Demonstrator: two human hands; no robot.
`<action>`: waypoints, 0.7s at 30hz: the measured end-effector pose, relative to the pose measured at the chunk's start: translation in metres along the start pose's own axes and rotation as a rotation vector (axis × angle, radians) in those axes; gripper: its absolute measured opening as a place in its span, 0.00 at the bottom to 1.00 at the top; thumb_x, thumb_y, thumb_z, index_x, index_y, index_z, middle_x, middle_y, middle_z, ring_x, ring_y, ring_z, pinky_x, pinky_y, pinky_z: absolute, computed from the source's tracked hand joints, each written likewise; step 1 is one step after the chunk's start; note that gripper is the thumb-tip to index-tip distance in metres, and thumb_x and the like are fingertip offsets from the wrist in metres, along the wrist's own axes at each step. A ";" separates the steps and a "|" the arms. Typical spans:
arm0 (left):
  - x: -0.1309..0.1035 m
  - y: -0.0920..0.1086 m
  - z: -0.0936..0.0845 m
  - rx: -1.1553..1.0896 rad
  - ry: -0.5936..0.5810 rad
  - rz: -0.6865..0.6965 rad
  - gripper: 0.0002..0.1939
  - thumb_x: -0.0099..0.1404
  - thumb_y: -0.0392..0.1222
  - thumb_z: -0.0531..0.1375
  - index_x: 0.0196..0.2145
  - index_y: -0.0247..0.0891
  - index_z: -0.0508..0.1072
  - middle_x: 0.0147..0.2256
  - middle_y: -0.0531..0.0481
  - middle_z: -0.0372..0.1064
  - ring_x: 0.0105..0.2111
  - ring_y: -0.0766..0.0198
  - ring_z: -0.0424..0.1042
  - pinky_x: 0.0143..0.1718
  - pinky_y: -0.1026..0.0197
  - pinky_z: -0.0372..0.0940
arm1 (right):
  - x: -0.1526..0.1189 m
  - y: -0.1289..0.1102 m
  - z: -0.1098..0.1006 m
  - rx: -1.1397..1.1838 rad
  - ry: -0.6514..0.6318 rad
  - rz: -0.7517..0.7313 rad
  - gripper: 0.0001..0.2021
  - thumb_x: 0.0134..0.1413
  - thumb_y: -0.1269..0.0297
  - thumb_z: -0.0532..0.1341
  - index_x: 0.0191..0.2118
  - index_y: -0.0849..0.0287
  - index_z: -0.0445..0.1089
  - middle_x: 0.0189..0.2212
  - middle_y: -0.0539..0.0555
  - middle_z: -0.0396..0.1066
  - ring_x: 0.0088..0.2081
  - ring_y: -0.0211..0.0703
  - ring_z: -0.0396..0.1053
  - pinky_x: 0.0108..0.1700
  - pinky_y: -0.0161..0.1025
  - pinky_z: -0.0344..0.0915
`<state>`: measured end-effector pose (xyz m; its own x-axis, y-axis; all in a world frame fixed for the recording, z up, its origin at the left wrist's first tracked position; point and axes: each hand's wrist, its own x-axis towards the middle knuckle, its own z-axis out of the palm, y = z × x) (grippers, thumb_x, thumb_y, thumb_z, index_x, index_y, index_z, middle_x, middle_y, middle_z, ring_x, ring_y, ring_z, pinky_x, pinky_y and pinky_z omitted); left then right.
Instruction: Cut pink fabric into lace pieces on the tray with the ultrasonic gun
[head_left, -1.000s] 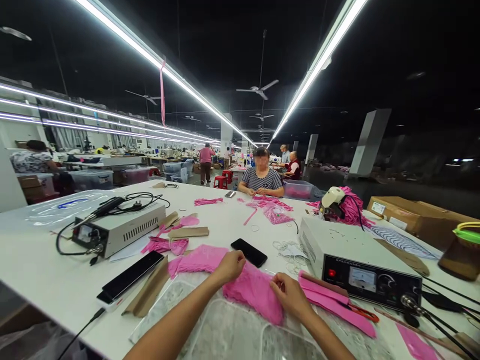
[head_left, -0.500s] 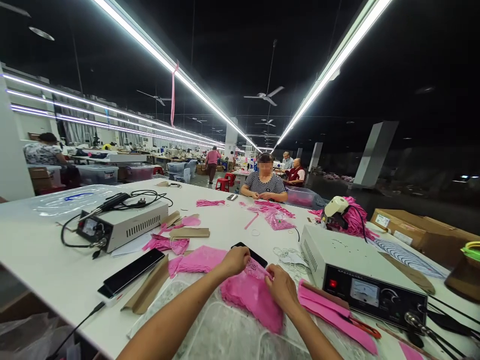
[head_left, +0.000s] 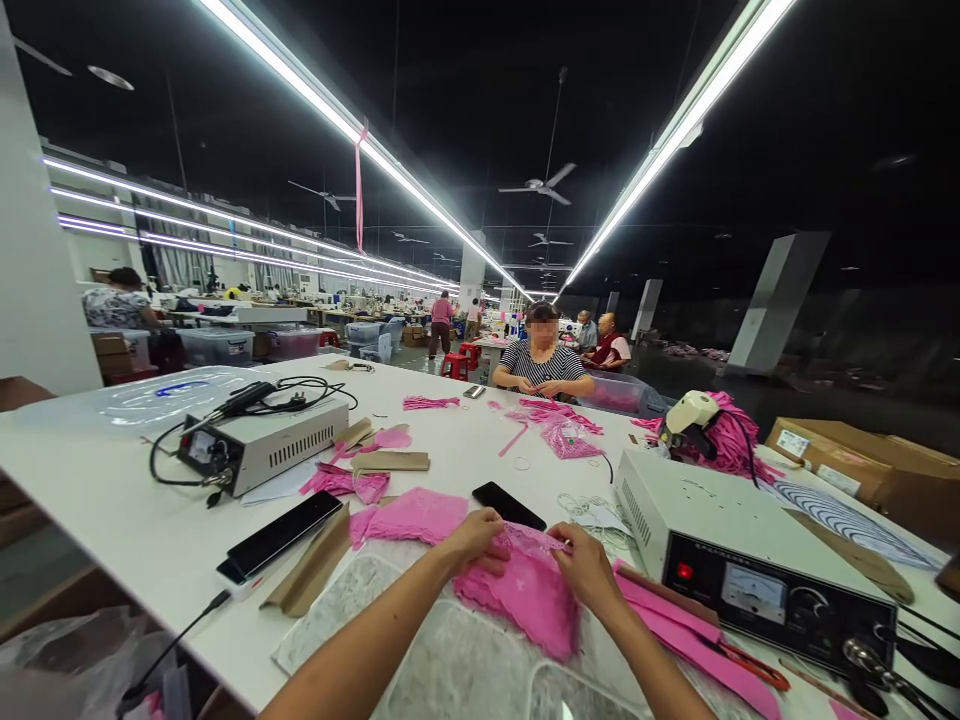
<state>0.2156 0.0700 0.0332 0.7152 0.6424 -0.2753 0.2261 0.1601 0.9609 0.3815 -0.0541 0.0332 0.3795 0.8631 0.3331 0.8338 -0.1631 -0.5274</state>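
My left hand point(head_left: 478, 542) pinches the left part of the upper edge of a pink lace fabric piece point(head_left: 521, 600). The right end of that edge is gripped between the fingers of my right hand point(head_left: 581, 562). The fabric hangs over a clear plastic lid or sheet point(head_left: 435, 655) on the white table. To the left of my left hand lies a pink fabric pile point(head_left: 416, 515). A black phone point(head_left: 510, 505) rests just beyond my hands. Pink strips point(head_left: 675, 635) and orange-handled scissors point(head_left: 757, 668) lie right of my right hand.
A metal box with a meter point(head_left: 780, 590) stands at the right, another device point(head_left: 281, 445) with cables at the left. A black tablet-like device point(head_left: 285, 535) lies at the left. Across the table point(head_left: 450, 430) sits a person in a striped top point(head_left: 544, 368).
The view has shifted slightly, so the scene appears further right. My hands are a little farther apart, with the fabric edge stretched between them, and more of the phone shows.
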 end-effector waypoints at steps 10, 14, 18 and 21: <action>0.005 0.008 -0.006 -0.095 -0.081 -0.042 0.14 0.71 0.44 0.56 0.50 0.34 0.66 0.39 0.48 0.67 0.31 0.67 0.70 0.29 0.63 0.69 | 0.029 0.001 -0.029 0.079 -0.042 0.015 0.12 0.60 0.57 0.60 0.39 0.62 0.71 0.38 0.53 0.72 0.40 0.41 0.71 0.46 0.46 0.68; 0.002 0.013 -0.005 -0.088 -0.083 -0.053 0.14 0.71 0.44 0.56 0.51 0.34 0.65 0.39 0.48 0.67 0.30 0.68 0.69 0.28 0.64 0.69 | 0.032 0.002 -0.037 0.103 -0.060 0.030 0.11 0.60 0.58 0.60 0.40 0.62 0.71 0.40 0.53 0.72 0.41 0.42 0.71 0.46 0.47 0.68; -0.006 0.019 -0.002 -0.042 -0.072 -0.050 0.15 0.71 0.45 0.56 0.52 0.35 0.65 0.41 0.47 0.67 0.32 0.66 0.70 0.30 0.61 0.70 | 0.034 0.002 -0.042 0.144 -0.054 0.059 0.12 0.60 0.58 0.61 0.42 0.62 0.71 0.42 0.54 0.72 0.43 0.43 0.70 0.47 0.48 0.68; -0.012 0.025 0.000 0.015 -0.041 -0.019 0.16 0.71 0.45 0.56 0.52 0.34 0.66 0.44 0.45 0.67 0.36 0.63 0.71 0.35 0.58 0.71 | 0.032 -0.001 -0.040 0.194 -0.076 0.098 0.12 0.60 0.58 0.60 0.42 0.62 0.70 0.40 0.53 0.72 0.40 0.41 0.71 0.43 0.44 0.70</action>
<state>0.2124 0.0662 0.0604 0.7371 0.6082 -0.2945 0.2492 0.1604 0.9551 0.4089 -0.0451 0.0757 0.4175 0.8824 0.2169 0.6987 -0.1591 -0.6975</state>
